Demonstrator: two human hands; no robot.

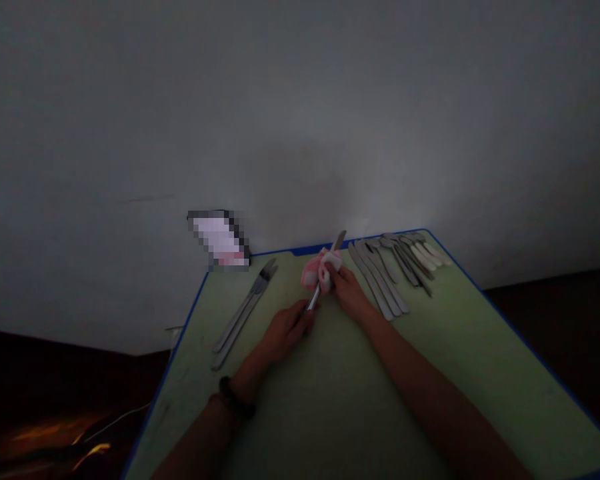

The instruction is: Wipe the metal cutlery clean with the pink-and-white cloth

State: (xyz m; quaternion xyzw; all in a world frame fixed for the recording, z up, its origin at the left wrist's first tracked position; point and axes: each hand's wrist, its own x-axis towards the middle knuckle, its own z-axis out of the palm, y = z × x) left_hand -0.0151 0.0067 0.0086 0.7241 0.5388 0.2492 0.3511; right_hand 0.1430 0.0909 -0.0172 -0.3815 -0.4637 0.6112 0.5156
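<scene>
Gripping the knife (314,297) in left hand (289,330) and cloth (311,273) in right hand (347,288), you pointed blade (339,240) and long axis far-right.

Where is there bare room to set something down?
Widest: the table between the right forearm and right blue edge. A narrower strip lies between the left cutlery pair and the cloth. Crowded: the far right, where more cutlery lies close together, and the middle, where the left hand holds a knife and the right hand the cloth.
</scene>
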